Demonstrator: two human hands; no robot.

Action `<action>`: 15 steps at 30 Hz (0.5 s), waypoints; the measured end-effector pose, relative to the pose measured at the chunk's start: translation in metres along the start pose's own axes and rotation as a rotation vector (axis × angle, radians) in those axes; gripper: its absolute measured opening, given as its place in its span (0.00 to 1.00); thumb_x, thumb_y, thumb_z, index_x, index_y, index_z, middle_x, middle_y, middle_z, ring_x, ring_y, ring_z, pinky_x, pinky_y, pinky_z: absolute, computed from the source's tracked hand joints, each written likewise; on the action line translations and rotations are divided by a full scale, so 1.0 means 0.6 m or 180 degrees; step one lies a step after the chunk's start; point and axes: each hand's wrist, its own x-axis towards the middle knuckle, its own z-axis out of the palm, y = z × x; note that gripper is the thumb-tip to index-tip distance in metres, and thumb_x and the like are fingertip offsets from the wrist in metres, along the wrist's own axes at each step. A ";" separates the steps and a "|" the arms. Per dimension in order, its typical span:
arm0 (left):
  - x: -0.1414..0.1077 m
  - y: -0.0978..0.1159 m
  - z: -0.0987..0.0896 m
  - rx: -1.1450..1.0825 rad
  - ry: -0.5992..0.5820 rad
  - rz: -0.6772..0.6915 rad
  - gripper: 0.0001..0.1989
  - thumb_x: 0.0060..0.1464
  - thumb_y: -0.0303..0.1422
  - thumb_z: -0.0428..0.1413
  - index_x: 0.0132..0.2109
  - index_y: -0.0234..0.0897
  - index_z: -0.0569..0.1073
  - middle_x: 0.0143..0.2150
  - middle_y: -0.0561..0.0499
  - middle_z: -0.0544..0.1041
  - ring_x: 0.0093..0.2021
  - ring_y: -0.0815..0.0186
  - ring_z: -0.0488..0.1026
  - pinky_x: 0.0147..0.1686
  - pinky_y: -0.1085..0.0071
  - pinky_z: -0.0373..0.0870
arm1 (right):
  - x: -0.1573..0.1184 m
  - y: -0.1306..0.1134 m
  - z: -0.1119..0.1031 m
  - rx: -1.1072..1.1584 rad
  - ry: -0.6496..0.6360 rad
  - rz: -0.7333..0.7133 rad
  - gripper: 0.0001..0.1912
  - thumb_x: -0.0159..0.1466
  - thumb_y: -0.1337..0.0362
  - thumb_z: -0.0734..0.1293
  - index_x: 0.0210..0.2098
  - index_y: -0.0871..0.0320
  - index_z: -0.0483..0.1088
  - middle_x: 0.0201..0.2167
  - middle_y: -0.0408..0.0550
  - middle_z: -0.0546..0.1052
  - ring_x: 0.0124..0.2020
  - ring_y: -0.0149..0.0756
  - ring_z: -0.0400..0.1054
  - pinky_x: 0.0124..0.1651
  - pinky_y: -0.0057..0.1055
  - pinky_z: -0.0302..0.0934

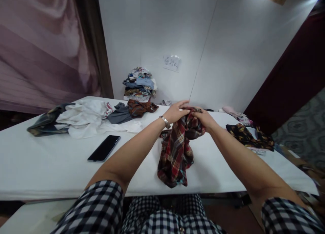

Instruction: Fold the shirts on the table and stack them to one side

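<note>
A red and dark plaid shirt hangs bunched from my two hands, its lower part coming down over the white table close to the front edge. My left hand, with a silver bracelet on the wrist, grips the top of the cloth from the left. From the right, my right hand holds the same gathered upper part. Both hands are close together, fingers closed on the fabric. Some fingertips are hidden in the folds.
A black phone lies left of my left forearm. Behind it are a crumpled white garment and a brown patterned garment. A tall stack of folded clothes stands by the wall. Dark floral clothing lies at the right.
</note>
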 end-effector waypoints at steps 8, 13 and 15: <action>-0.203 0.075 0.116 0.0009 -0.0569 0.0742 0.18 0.57 0.39 0.53 0.53 0.39 0.71 0.50 0.46 0.75 0.43 0.66 0.74 0.47 0.67 0.70 | 0.090 -0.164 -0.011 -0.0542 0.1325 -0.1033 0.07 0.54 0.71 0.64 0.34 0.60 0.68 0.24 0.38 0.71 0.26 0.28 0.66 0.36 0.29 0.65; -0.231 -0.015 0.182 -0.0671 -0.0637 -0.1124 0.38 0.54 0.49 0.54 0.66 0.37 0.54 0.54 0.39 0.72 0.46 0.60 0.74 0.47 0.60 0.71 | 0.120 -0.319 -0.007 -0.0270 0.1418 -0.2088 0.07 0.58 0.77 0.60 0.34 0.60 0.63 0.28 0.39 0.69 0.28 0.24 0.65 0.38 0.27 0.65; -0.197 -0.051 0.148 -0.0868 0.0228 -0.1233 0.38 0.54 0.49 0.54 0.66 0.38 0.53 0.60 0.38 0.67 0.55 0.57 0.70 0.54 0.59 0.66 | 0.113 -0.373 -0.009 -0.0112 0.1377 -0.2433 0.09 0.59 0.77 0.59 0.35 0.58 0.61 0.29 0.40 0.69 0.29 0.24 0.67 0.38 0.27 0.66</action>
